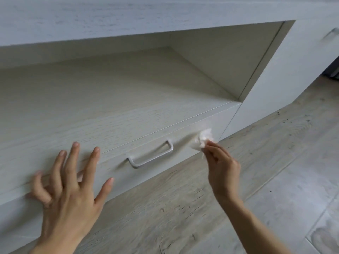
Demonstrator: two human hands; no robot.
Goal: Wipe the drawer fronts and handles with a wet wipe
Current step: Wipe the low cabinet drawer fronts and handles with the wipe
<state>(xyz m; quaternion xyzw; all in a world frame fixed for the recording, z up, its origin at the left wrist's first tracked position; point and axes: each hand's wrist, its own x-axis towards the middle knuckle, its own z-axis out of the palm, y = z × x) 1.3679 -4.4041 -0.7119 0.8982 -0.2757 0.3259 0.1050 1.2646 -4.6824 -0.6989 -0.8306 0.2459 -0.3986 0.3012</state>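
A pale wood-grain drawer front (117, 167) runs along the bottom of a low white cabinet, with a brushed metal bow handle (151, 156) near its middle. My right hand (222, 167) pinches a crumpled white wet wipe (201, 139) and holds it against the drawer front to the right of the handle. My left hand (69, 184) is spread with fingers apart, its fingertips on the drawer's top edge left of the handle, holding nothing.
Above the drawer is an open shelf niche (165, 74) under the cabinet top. To the right stands a white cabinet door (286, 70) with its own metal handle (331, 33). Grey wood-look flooring (256, 180) lies below, and a dark object (333, 70) shows at the right edge.
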